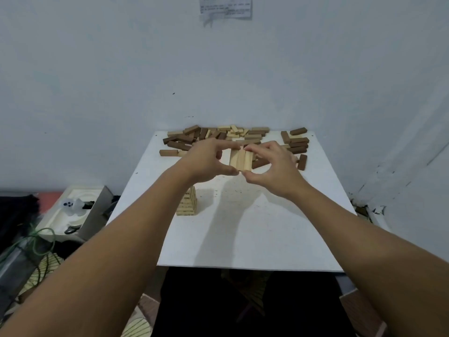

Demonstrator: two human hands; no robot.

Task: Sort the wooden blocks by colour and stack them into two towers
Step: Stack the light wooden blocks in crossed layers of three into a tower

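Both my hands hold a row of three light wooden blocks (241,161) side by side above the white table (267,227). My left hand (206,161) pinches the row from the left between thumb and fingers, and my right hand (272,164) pinches it from the right. A tower of light blocks (187,204) stands on the table under my left wrist, its top hidden by the arm. A mixed heap of dark and light blocks (218,136) lies along the far edge, with a cluster of dark blocks (297,144) at the far right.
The table stands in a corner against pale walls. To the left, beside the table, lies a white tray (70,212) with small items, green cable (36,242) and dark cloth. The table's near edge (243,268) overhangs a dark floor area.
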